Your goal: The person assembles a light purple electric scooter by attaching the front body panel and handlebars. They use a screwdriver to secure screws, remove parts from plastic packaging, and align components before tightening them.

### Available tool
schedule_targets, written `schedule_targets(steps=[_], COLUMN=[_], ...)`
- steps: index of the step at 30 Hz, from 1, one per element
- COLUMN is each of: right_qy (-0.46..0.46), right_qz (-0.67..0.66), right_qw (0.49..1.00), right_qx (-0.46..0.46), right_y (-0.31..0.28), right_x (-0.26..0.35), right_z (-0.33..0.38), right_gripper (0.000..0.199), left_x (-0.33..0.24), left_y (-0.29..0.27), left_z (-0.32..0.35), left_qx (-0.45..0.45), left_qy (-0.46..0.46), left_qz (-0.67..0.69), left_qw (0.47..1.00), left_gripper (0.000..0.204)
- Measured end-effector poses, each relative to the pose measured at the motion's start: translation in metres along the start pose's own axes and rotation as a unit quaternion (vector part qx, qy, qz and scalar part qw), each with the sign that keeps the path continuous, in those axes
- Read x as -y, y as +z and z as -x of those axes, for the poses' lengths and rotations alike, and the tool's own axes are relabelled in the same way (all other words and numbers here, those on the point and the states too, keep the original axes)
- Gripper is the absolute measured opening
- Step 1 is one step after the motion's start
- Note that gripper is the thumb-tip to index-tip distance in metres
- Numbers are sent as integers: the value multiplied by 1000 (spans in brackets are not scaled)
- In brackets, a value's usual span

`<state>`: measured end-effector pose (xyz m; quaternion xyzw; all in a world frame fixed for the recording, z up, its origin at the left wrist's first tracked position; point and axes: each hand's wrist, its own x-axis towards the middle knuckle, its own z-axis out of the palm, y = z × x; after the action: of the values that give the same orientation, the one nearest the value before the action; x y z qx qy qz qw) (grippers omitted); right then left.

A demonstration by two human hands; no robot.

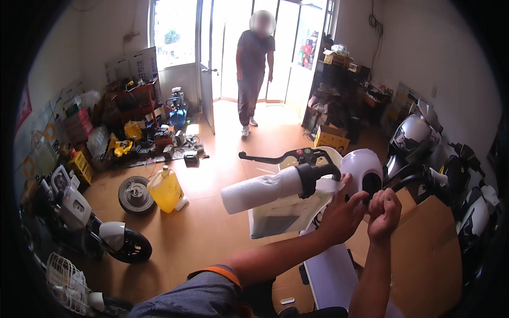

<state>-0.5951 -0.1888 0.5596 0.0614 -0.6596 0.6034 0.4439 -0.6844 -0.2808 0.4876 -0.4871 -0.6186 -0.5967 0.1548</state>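
Before me is a scooter's handlebar, its left grip wrapped in white foam and a black brake lever ahead of it. Beside the bar sits a white round housing with a dark opening facing me. My left hand is closed against the near-left side of this housing, one finger up along its wall. My right hand is curled into a fist at the opening's lower right edge, close to the left fingertips. Whatever is between the right fingers is hidden.
Cardboard lies at my right, near a silver helmet-like shell. To the left stand a yellow-filled jug, a wheel and a small scooter. A person stands by the bright doorway. Tools and boxes line the walls.
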Motion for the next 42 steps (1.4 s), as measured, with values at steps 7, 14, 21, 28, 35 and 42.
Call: schedule_targets(steps=[7,14,21,28,35,42], right_qy=[-8,-9,-12,-19,-9,-13], right_qz=[3,20,16,16,15,12], right_qw=[1000,1000,1000,1000,1000,1000], right_qx=[-6,0,7,0,-4,-1], right_y=[0,2,0,1,3,3], right_x=[-3,1,0,-1,2,1], right_z=[1,1,0,0,1,0], right_gripper=[38,37,37,36,36,36], left_x=[6,5,4,4,4,4], left_y=[2,4,3,2,1,0], left_z=[-1,-2,-2,-2,-2,-3], left_qx=[-10,-19,-19,-16,-10,-5], left_qy=[19,29,33,33,29,33], left_qz=[1,2,-3,-9,-3,-4], left_qw=[1000,999,999,999,1000,999], left_gripper=[39,41,42,44,44,44])
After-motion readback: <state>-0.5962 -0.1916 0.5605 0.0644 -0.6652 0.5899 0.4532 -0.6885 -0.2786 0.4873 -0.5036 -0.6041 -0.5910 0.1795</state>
